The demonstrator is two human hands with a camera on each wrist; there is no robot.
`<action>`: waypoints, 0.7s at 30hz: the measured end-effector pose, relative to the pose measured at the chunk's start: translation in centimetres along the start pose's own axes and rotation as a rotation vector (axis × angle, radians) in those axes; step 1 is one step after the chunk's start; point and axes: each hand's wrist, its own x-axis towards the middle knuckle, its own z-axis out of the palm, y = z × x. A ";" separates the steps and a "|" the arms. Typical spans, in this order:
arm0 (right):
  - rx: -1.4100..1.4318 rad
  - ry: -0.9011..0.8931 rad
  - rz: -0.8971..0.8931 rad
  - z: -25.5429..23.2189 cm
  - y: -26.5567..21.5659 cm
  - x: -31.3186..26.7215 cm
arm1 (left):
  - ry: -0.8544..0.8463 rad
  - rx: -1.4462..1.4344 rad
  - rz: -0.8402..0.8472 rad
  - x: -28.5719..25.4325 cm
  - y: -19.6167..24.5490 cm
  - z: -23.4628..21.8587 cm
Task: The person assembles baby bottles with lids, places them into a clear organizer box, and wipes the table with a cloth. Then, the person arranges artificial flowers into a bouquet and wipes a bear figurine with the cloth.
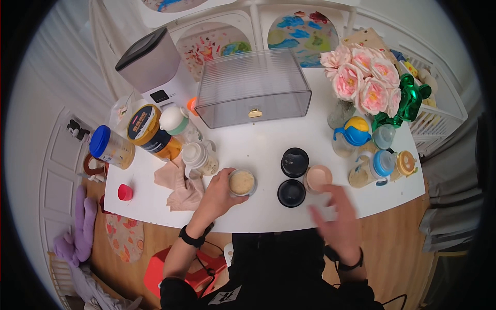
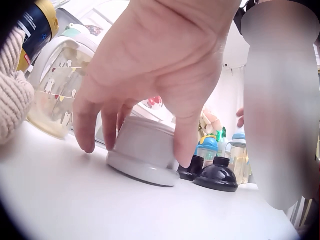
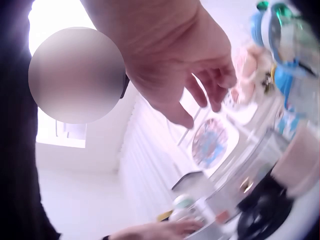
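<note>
The left hand point(image 1: 219, 195) grips a powder-filled cup point(image 1: 242, 183); at its three o'clock, the right hand point(image 1: 337, 214) hovers empty, fingers loose.

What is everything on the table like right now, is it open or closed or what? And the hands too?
Small cup: upright, uncovered, pale powder inside
Left hand: curled round the small cup
Right hand: open, empty
Clear box: closed
Blue-lidded jar: lid on
Gold-lidded tub: lid on
Pinkish cloth: crumpled
Pink roses: open blooms, in a vase
</note>
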 end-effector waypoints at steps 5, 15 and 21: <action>-0.208 -0.111 -0.110 5.7 -0.1 0.5 | 0.025 -0.230 0.059 -1.9 0.8 -0.3; -0.200 -0.192 0.033 7.7 0.9 0.8 | -0.145 -0.551 0.191 -4.7 1.5 -0.3; 0.036 0.020 -0.189 2.3 -1.8 2.1 | -0.062 -0.555 0.213 -4.2 2.9 0.8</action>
